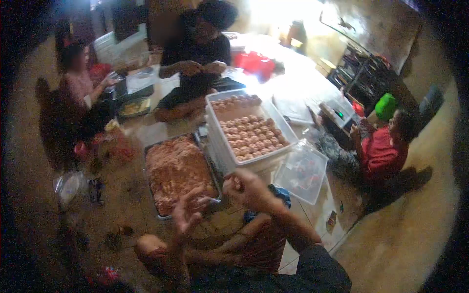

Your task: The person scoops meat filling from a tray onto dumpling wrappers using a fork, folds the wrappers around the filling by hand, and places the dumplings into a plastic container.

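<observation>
Mixture (178,166) (pinkish) near left hand (188,211)

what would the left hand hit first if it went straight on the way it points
The left hand would probably meet the pinkish mix in the tray, though depth is unclear.

The dark shirt (320,271) has short sleeves; the reddish-brown bottoms (266,249) look finely patterned. Left hand (188,211) and right hand (248,189) are bare.

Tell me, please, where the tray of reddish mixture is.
In the head view, the tray lies left of centre, beside the white tub of balls and just beyond the left hand.
</observation>
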`<state>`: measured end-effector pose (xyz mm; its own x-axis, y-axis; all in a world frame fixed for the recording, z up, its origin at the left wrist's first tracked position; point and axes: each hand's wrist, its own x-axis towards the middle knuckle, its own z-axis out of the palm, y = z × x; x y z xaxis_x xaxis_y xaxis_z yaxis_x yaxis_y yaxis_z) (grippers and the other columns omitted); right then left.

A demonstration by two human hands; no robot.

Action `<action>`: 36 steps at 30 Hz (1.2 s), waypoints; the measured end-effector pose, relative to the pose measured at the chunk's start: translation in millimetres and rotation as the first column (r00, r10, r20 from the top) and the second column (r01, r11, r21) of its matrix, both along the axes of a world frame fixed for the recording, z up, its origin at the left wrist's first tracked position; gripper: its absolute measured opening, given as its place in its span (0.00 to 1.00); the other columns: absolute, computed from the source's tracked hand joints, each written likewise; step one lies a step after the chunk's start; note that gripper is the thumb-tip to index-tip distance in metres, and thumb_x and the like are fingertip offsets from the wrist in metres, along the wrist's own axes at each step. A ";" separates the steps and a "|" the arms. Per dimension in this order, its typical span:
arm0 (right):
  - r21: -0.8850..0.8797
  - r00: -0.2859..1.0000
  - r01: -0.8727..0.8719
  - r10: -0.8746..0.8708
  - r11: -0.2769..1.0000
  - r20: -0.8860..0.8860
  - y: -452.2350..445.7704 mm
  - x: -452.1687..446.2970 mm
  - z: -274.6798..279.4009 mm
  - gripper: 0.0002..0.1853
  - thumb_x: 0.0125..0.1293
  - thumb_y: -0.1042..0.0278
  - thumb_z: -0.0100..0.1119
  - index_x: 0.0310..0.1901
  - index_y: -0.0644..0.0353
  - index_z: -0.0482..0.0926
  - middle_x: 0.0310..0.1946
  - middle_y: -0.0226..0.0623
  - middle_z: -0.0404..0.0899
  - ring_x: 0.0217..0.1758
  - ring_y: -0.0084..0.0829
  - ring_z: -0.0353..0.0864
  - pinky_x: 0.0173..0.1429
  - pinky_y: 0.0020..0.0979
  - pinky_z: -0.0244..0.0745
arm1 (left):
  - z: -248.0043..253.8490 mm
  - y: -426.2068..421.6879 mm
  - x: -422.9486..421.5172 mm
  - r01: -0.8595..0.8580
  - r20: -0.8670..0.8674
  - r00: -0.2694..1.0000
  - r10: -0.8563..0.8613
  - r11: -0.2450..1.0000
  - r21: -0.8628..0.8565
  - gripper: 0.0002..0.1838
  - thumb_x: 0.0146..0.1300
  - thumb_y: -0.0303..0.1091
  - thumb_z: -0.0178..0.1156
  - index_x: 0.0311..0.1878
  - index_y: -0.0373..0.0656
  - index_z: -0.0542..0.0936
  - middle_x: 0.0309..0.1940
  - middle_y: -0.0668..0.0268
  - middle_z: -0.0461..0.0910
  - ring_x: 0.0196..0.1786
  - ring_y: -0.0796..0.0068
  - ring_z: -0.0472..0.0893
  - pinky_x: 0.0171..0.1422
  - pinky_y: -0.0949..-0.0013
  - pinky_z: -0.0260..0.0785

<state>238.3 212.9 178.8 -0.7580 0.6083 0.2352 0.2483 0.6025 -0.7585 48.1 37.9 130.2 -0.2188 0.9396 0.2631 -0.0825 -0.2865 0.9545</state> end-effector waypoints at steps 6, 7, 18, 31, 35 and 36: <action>0.260 0.956 0.282 -0.295 0.923 0.010 157.3 50.6 36.0 0.21 0.66 0.61 0.65 0.57 0.59 0.73 0.34 0.47 0.82 0.34 0.41 0.84 0.42 0.41 0.81 | -60.1 -94.3 -67.9 -0.107 0.457 0.867 0.199 0.970 -0.220 0.42 0.62 0.56 0.70 0.69 0.35 0.67 0.67 0.50 0.72 0.58 0.57 0.79 0.65 0.52 0.74; 0.277 0.952 0.260 -0.293 0.925 0.084 186.2 48.7 43.7 0.21 0.66 0.60 0.65 0.57 0.58 0.75 0.32 0.47 0.83 0.32 0.41 0.85 0.40 0.42 0.81 | -66.8 -109.3 -70.3 -0.101 0.512 0.831 0.217 0.964 -0.246 0.41 0.64 0.58 0.66 0.69 0.35 0.68 0.65 0.50 0.74 0.56 0.55 0.80 0.62 0.51 0.76; -0.297 0.976 -0.041 0.102 0.954 0.193 439.6 -5.1 -66.7 0.11 0.64 0.66 0.63 0.44 0.61 0.81 0.32 0.42 0.83 0.29 0.34 0.80 0.32 0.37 0.74 | -165.3 -161.9 -97.3 -0.403 0.937 -0.349 -0.032 0.907 -0.119 0.35 0.77 0.61 0.44 0.69 0.40 0.69 0.58 0.48 0.78 0.45 0.53 0.81 0.45 0.50 0.79; -0.096 0.688 0.208 -0.076 0.973 0.722 399.4 -15.0 -29.1 0.15 0.55 0.75 0.62 0.46 0.59 0.86 0.29 0.42 0.83 0.32 0.34 0.84 0.38 0.37 0.80 | -146.9 -147.0 -96.8 -0.095 0.956 0.278 0.091 0.993 -0.066 0.34 0.78 0.52 0.47 0.75 0.35 0.60 0.71 0.35 0.63 0.63 0.41 0.74 0.67 0.41 0.70; 0.596 0.955 0.004 -0.181 0.803 0.237 365.2 1.1 -18.8 0.15 0.60 0.77 0.57 0.49 0.62 0.83 0.40 0.44 0.85 0.43 0.39 0.85 0.45 0.39 0.80 | -179.4 -151.9 -101.0 -0.088 0.939 0.342 -0.029 0.994 0.063 0.35 0.77 0.48 0.52 0.74 0.31 0.58 0.71 0.35 0.63 0.62 0.39 0.76 0.66 0.41 0.71; 0.682 0.983 -0.031 -0.100 0.731 0.152 352.2 4.3 -8.5 0.14 0.61 0.77 0.56 0.49 0.63 0.82 0.42 0.44 0.85 0.45 0.40 0.85 0.46 0.38 0.80 | -183.3 -152.2 -101.2 -0.104 0.951 0.305 -0.043 0.991 0.079 0.35 0.76 0.47 0.53 0.74 0.30 0.58 0.70 0.35 0.64 0.61 0.38 0.76 0.65 0.41 0.72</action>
<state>242.7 565.0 170.3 -0.8062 0.3618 0.4682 0.3615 0.9276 -0.0942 -53.1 -114.3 -53.1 -0.4133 0.9089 -0.0561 -0.8991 -0.3976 0.1829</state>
